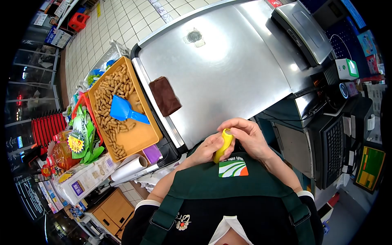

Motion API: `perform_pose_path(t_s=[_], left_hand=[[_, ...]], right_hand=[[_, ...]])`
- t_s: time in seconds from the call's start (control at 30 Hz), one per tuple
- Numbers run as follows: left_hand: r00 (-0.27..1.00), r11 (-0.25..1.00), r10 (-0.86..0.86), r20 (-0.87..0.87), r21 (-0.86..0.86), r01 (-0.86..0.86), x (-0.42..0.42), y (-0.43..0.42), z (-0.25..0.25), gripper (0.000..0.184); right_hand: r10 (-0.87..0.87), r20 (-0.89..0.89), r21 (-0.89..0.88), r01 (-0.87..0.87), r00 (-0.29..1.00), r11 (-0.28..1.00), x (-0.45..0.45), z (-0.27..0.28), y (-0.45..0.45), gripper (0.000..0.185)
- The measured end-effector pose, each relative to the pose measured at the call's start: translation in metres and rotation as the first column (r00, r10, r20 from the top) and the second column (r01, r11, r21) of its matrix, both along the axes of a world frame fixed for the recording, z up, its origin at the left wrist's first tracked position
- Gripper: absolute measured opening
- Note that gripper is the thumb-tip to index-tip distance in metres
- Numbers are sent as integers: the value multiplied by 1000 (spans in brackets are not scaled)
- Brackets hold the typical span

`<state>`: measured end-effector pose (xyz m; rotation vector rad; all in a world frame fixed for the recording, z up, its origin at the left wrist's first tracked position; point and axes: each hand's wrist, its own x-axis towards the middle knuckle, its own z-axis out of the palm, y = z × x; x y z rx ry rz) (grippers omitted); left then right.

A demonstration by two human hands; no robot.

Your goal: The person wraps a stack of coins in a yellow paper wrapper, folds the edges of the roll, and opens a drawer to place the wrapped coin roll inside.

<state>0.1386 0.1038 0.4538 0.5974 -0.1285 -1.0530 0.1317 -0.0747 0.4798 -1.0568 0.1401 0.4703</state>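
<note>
Close in front of my apron, both hands meet at a small yellow tube-shaped thing [223,146], held roughly upright; its exact kind does not show. My left hand [207,150] wraps its fingers around the side of it. At its upper end, my right hand [248,136] pinches the rim between thumb and fingers. Beyond them lies the bare metal counter [228,77]. A folded dark brown cloth [165,96] rests near the counter's left edge, apart from my hands.
Left of the counter stands an orange tray [143,141] of peanuts [116,87] with a blue scoop [122,109] on them. Green packets [85,134] and a paper roll [130,168] are nearby. On the right are a keyboard [330,153] and a metal-topped machine [304,30].
</note>
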Motion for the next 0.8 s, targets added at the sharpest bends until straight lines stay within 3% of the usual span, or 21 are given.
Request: perform_pose_path(t_s=[0.07,0.17,0.4,0.53,0.6,0.73,0.8], left_hand=[[1000,1000,-3,8,-2,3,1,0,1,44],[999,998,-18,29,56,17,2,-1,6,48],[999,997,-33,-15,76,34,0,-1,-1,48],[1000,999,5,-8,-45,-5,0,1,-9,37],[1000,997,24,-1,-70,-24,-1,0,-8,37],[998,1000,7,-63,-19,-9,-3,0,-5,35],[995,1000,3,-101,-6,-3,-2,-2,-5,36]], right_hand=[[-3,77,-82,9,997,997,5,14,5,21],[91,36,-27,-90,995,996,4,9,2,23],[31,75,-154,-19,997,988,-1,7,7,23],[-62,145,-159,85,987,984,2,16,11,23],[112,460,-421,106,881,901,3,5,4,24],[117,466,-446,119,877,887,-3,0,2,26],[42,388,-452,151,921,879,-4,-2,5,22]])
